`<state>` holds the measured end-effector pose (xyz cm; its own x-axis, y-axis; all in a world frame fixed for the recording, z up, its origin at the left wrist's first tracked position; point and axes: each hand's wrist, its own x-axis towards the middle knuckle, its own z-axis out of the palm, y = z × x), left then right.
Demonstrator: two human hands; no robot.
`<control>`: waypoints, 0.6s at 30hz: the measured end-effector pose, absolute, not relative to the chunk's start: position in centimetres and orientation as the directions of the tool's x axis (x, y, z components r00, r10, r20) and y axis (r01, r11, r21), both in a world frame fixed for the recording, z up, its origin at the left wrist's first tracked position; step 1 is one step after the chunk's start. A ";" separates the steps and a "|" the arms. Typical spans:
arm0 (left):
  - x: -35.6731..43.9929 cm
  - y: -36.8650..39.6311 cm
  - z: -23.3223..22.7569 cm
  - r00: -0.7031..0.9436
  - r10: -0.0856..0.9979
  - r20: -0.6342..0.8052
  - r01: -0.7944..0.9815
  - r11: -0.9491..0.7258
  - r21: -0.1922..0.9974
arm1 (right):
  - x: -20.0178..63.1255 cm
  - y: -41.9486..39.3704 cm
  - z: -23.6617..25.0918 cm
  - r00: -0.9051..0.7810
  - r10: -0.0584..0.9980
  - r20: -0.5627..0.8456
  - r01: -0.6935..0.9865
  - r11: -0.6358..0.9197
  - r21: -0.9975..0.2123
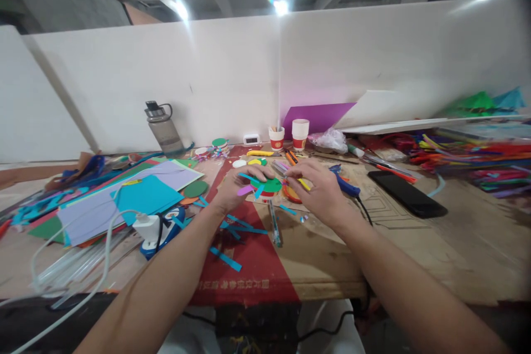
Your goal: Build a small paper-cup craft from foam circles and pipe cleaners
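Note:
My left hand grips a small paper cup topped with a green paper disc, with blue, purple and yellow paper strips sticking out around it. My right hand touches the craft from the right, fingers pinched at a yellow strip by the disc's edge. Both hands hover over the brown cardboard-covered table. Loose blue paper strips and a pen lie just under the hands.
Coloured paper sheets pile at the left beside a glue gun with white cable. A grey water bottle, two paper cups, a black phone, a blue tool and coloured sticks surround the spot.

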<state>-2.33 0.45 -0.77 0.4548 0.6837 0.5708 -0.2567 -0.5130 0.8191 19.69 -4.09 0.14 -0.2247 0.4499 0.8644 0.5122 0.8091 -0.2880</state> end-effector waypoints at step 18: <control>-2.2 0.6 -1.2 0.394 0.780 0.486 -0.189 -0.449 0.874 | 19.4 -4.6 0.3 -0.323 0.540 0.777 0.504 0.793 -0.342</control>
<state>-2.25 0.57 -1.19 0.3937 0.7804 0.4858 -0.1886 -0.4486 0.8736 19.44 -4.64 0.34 -0.3229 0.5403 0.7771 0.5042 0.7930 -0.3419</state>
